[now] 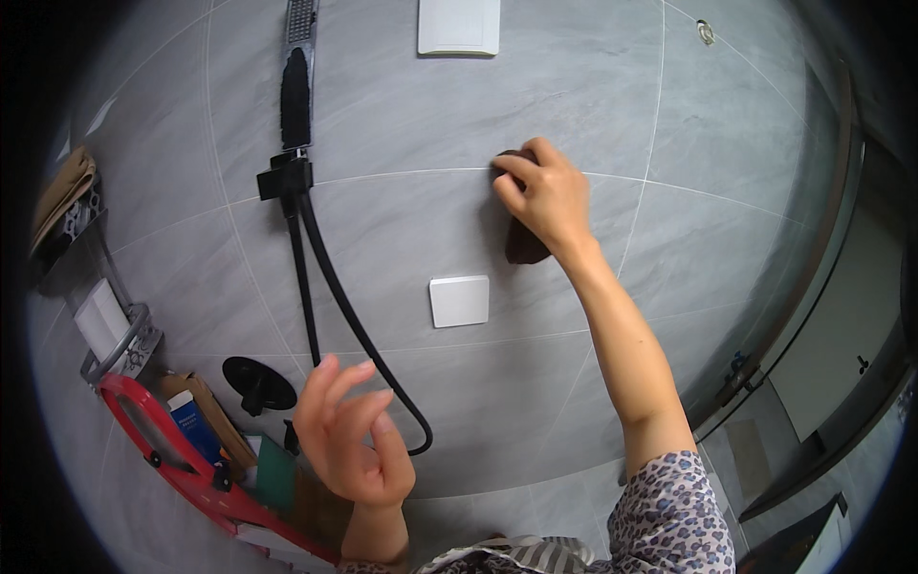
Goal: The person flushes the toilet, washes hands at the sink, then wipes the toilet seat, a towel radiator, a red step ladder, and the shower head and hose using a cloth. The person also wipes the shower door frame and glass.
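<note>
My right hand (553,196) grips a bunched dark brown cloth (527,243) against the grey tiled wall (402,115). The cloth lies by a horizontal grout line, and part of it hangs below my fingers. My left hand (352,442) is raised low in front of the wall, its fingers loosely bent and apart, holding nothing. Beyond it runs a black shower hose (356,325), not visibly held. Down and to the left of the cloth is a small white square plate (460,301) on the wall.
A hand shower (296,96) sits in a black bracket (286,178). Wall shelves (124,349) hang at far left, above a red frame (172,469) and boxes. A black round fitting (258,385) juts out nearby. A white panel (459,26) is above; a doorway (822,316) stands right.
</note>
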`<state>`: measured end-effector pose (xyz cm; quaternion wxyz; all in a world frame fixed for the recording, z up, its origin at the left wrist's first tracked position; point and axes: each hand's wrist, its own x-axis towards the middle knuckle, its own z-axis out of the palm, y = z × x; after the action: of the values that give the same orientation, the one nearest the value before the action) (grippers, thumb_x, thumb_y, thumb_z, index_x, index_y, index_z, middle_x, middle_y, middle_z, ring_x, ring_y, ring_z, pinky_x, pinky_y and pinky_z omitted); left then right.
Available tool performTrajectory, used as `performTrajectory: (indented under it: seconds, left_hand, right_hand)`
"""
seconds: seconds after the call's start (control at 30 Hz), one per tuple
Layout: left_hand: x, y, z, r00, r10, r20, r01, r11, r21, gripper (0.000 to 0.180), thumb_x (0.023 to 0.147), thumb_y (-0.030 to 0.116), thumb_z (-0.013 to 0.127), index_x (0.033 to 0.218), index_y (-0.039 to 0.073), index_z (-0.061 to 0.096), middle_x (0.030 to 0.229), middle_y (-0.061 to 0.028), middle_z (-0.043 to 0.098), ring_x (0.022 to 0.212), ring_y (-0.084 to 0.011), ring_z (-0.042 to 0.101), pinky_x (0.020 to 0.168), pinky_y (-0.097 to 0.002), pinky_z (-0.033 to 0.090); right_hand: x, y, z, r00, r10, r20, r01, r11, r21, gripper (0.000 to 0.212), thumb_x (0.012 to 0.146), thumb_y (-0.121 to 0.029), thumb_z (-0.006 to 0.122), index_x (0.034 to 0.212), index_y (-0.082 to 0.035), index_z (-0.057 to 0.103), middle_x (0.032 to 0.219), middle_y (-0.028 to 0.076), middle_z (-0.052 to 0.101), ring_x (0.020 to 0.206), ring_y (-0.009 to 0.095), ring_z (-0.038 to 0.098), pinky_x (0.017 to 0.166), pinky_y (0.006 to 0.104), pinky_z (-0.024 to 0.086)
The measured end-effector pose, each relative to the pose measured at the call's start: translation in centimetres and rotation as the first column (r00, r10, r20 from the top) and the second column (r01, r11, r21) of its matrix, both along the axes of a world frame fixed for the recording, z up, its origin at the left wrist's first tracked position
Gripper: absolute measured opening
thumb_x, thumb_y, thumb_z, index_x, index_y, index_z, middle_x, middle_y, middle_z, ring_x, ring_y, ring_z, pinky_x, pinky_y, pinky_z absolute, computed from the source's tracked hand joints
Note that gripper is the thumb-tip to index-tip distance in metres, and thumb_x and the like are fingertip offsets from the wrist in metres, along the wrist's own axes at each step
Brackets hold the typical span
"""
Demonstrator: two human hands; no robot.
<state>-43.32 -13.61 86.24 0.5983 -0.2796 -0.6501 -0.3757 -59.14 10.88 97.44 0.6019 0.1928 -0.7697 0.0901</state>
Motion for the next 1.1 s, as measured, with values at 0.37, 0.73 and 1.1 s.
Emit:
performTrajectory:
  seconds: [0.37, 0.73, 1.1]
  left_hand:
    - [1.4, -2.0, -3.2, 0.996, -0.081, 0.045, 0.08, 0.997, 0.018, 0.018, 0.092, 0.004, 0.041, 0.096, -0.008, 0.055, 0.126, -0.0296, 0.041, 0.093, -0.0273, 0.06, 0.063, -0.0263, 0.053]
    - [1.4, -5.4, -4.5, 0.997, 0.043, 0.071, -0.047, 0.998, 0.052, 0.019, 0.09, -0.002, 0.041, 0.099, -0.009, 0.055, 0.124, -0.0289, 0.046, 0.091, -0.0242, 0.062, 0.06, -0.0235, 0.053]
    - [2.1, 0.8, -5.0, 0.986, 0.052, 0.159, -0.045, 0.998, -0.048, 0.023, 0.083, 0.002, 0.054, 0.104, -0.004, 0.058, 0.134, -0.0203, 0.038, 0.115, -0.032, 0.048, 0.093, -0.0394, 0.044]
  right_hand:
    - [-4.9, -10.7, -0.6, 0.901, 0.038, -0.433, 0.086, 0.961, 0.263, 0.025, 0.075, -0.011, 0.053, 0.098, -0.017, 0.06, 0.117, 0.007, 0.047, 0.096, 0.028, 0.046, 0.079, 0.0381, 0.042]
    - [-4.3, 5.4, -1.0, 0.804, -0.429, -0.413, 0.348, 0.901, -0.257, 0.039, 0.074, -0.012, 0.061, 0.112, -0.021, 0.055, 0.119, 0.013, 0.043, 0.093, 0.034, 0.046, 0.075, 0.0441, 0.042]
    - [-0.5, 15.4, -14.2, 0.678, -0.735, 0.021, 0.724, 0.662, -0.193, 0.038, 0.084, -0.013, 0.047, 0.122, -0.012, 0.048, 0.118, 0.021, 0.046, 0.089, 0.033, 0.049, 0.074, 0.0431, 0.044]
